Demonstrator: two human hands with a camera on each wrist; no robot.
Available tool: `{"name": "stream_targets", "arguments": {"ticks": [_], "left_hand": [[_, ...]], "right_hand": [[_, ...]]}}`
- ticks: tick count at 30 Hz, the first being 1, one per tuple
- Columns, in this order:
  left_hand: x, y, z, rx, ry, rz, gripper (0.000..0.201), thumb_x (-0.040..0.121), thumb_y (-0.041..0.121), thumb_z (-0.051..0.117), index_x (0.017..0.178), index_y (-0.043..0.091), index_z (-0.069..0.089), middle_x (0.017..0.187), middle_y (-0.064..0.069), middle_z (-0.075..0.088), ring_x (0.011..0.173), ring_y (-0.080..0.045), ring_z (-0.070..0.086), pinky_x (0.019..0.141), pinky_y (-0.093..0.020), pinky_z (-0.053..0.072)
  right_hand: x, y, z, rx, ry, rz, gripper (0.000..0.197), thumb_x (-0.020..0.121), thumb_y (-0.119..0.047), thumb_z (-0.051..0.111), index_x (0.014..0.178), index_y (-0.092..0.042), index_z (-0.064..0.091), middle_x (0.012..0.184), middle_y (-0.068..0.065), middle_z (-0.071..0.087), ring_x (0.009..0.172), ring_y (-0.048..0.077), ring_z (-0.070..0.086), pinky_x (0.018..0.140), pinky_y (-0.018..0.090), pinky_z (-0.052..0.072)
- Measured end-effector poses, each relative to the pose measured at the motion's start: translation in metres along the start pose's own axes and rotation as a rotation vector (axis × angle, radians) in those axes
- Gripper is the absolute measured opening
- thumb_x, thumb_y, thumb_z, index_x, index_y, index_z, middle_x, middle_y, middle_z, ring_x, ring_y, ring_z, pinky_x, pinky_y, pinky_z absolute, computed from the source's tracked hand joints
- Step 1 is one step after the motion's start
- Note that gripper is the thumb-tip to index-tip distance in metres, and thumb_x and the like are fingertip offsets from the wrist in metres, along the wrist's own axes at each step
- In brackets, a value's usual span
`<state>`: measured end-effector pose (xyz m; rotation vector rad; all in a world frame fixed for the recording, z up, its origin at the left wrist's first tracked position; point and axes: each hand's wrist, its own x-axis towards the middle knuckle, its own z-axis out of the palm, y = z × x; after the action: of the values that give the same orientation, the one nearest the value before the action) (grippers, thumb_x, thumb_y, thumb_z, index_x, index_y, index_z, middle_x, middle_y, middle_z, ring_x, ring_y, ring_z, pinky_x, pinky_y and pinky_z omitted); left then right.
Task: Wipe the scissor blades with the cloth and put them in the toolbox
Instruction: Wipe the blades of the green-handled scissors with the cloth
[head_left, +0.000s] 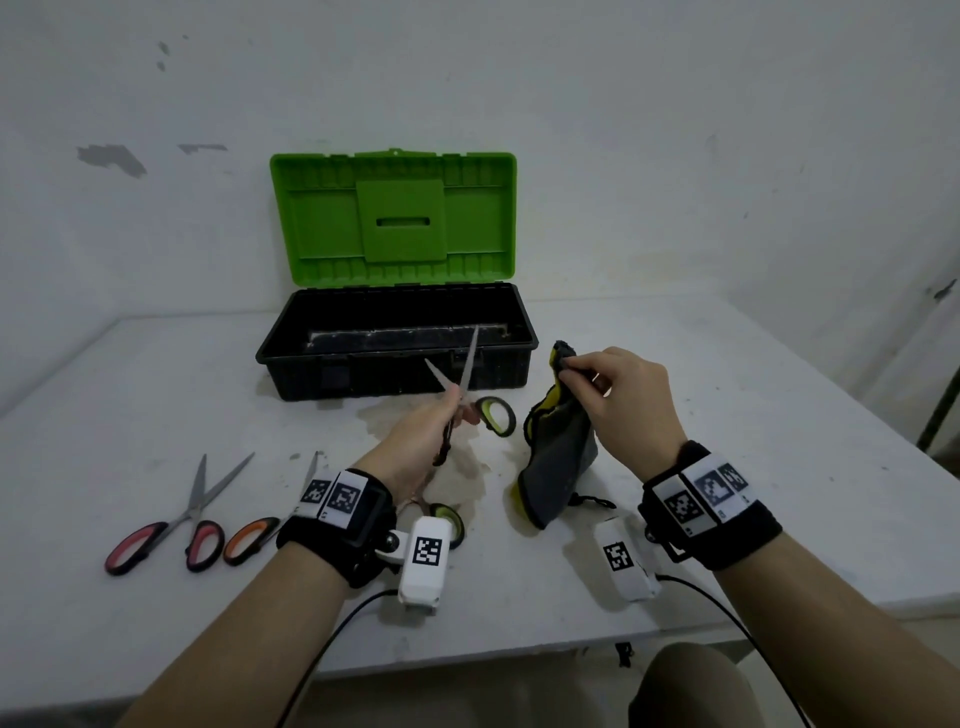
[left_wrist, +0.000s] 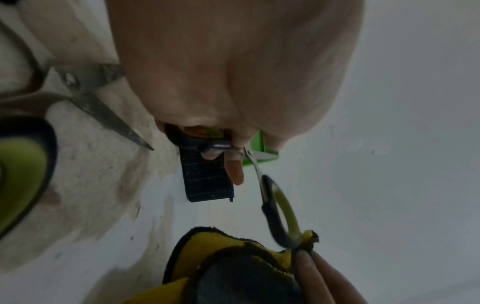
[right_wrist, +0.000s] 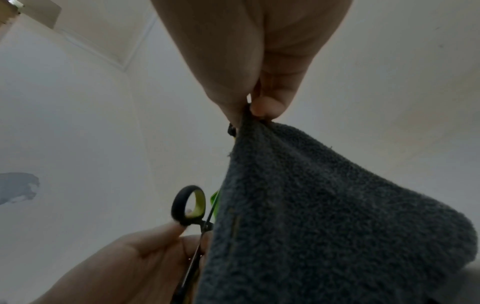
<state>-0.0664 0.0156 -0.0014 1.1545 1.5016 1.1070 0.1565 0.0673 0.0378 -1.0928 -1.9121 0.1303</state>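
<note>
My left hand (head_left: 436, 421) grips green-and-black-handled scissors (head_left: 464, 370) near the pivot. Their blades are spread and point up over the front wall of the toolbox (head_left: 363, 358). One handle loop (left_wrist: 280, 214) sticks out to the right, and the other is hidden in the palm. My right hand (head_left: 576, 369) pinches a corner of the grey-and-yellow cloth (head_left: 558, 467) and holds it up just right of the scissors. The cloth's lower end rests on the table. In the right wrist view the cloth (right_wrist: 324, 205) hangs from my fingertips (right_wrist: 265, 107) beside the loop (right_wrist: 188, 205). The toolbox stands open, its green lid (head_left: 395, 218) upright.
Pink-handled scissors (head_left: 171, 535) and orange-handled scissors (head_left: 254, 538) lie on the white table (head_left: 727, 415) at the left. Another green-handled pair (head_left: 447, 517) lies partly under my left wrist. A wall stands right behind the toolbox. The table's front edge is close to me.
</note>
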Motion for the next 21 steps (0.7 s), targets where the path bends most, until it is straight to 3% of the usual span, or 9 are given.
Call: {"name": "stream_targets", "arguments": {"ticks": [1, 2, 4, 6, 9, 13, 17, 21], "left_hand": [[-0.001, 0.000, -0.001, 0.093, -0.025, 0.046, 0.051, 0.107, 0.050, 0.036, 0.086, 0.018, 0.070, 0.106, 0.004, 0.054, 0.101, -0.012, 0.047, 0.090, -0.037, 0.042], [0.000, -0.002, -0.002, 0.150, -0.043, 0.076, 0.047, 0.107, 0.046, 0.038, 0.090, 0.014, 0.069, 0.098, -0.004, 0.062, 0.093, -0.019, 0.056, 0.082, -0.031, 0.042], [0.002, -0.003, -0.004, 0.190, -0.072, 0.087, 0.042, 0.107, 0.040, 0.042, 0.089, 0.012, 0.068, 0.077, 0.008, 0.062, 0.073, -0.012, 0.054, 0.067, -0.024, 0.040], [0.006, -0.006, -0.006, 0.219, -0.092, 0.105, 0.038, 0.105, 0.038, 0.047, 0.079, 0.019, 0.066, 0.057, 0.014, 0.050, 0.056, -0.010, 0.042, 0.054, -0.025, 0.033], [0.010, -0.009, -0.010, 0.263, -0.091, 0.132, 0.031, 0.103, 0.038, 0.052, 0.084, 0.022, 0.071, 0.053, 0.014, 0.049, 0.049, -0.008, 0.040, 0.050, -0.026, 0.033], [0.009, -0.005, -0.008, 0.220, -0.104, 0.103, 0.028, 0.104, 0.033, 0.053, 0.089, 0.016, 0.069, 0.060, 0.008, 0.050, 0.055, -0.010, 0.054, 0.058, -0.027, 0.046], [0.006, -0.002, -0.006, 0.150, -0.162, 0.009, 0.014, 0.102, 0.018, 0.056, 0.096, 0.006, 0.060, 0.057, 0.005, 0.046, 0.043, -0.008, 0.040, 0.043, -0.022, 0.033], [0.003, 0.002, -0.006, 0.095, -0.215, -0.012, 0.010, 0.101, 0.011, 0.059, 0.102, 0.000, 0.059, 0.052, 0.008, 0.047, 0.039, -0.008, 0.031, 0.038, -0.020, 0.026]], "right_hand": [[0.000, 0.001, -0.001, 0.010, 0.005, 0.014, 0.010, 0.085, -0.019, 0.069, 0.093, -0.018, 0.076, 0.078, 0.000, 0.067, 0.066, 0.012, 0.057, 0.066, 0.022, 0.046], [0.001, 0.002, -0.003, 0.026, 0.008, 0.028, 0.010, 0.086, -0.020, 0.069, 0.093, -0.019, 0.076, 0.080, 0.000, 0.069, 0.068, 0.012, 0.058, 0.068, 0.024, 0.048], [0.001, 0.003, -0.005, 0.071, -0.018, 0.061, 0.011, 0.086, -0.022, 0.068, 0.094, -0.020, 0.075, 0.085, -0.004, 0.070, 0.074, 0.009, 0.061, 0.071, 0.024, 0.050], [-0.002, 0.002, -0.005, 0.138, -0.073, 0.104, 0.012, 0.088, -0.023, 0.066, 0.096, -0.021, 0.074, 0.088, -0.009, 0.071, 0.080, 0.004, 0.062, 0.073, 0.022, 0.051], [-0.008, -0.001, -0.002, 0.198, -0.141, 0.139, 0.010, 0.090, -0.023, 0.062, 0.096, -0.022, 0.070, 0.085, -0.011, 0.068, 0.075, 0.003, 0.063, 0.069, 0.015, 0.049], [-0.012, -0.003, 0.003, 0.213, -0.190, 0.141, 0.008, 0.093, -0.024, 0.058, 0.096, -0.025, 0.065, 0.082, -0.010, 0.065, 0.070, 0.005, 0.061, 0.064, 0.015, 0.046], [-0.013, -0.005, 0.006, 0.208, -0.215, 0.132, 0.009, 0.093, -0.023, 0.058, 0.097, -0.024, 0.066, 0.082, -0.010, 0.066, 0.074, 0.002, 0.059, 0.065, 0.011, 0.044], [-0.013, -0.006, 0.006, 0.227, -0.220, 0.139, 0.008, 0.092, -0.024, 0.059, 0.096, -0.026, 0.066, 0.082, -0.010, 0.066, 0.076, 0.001, 0.060, 0.067, 0.010, 0.045]]}}
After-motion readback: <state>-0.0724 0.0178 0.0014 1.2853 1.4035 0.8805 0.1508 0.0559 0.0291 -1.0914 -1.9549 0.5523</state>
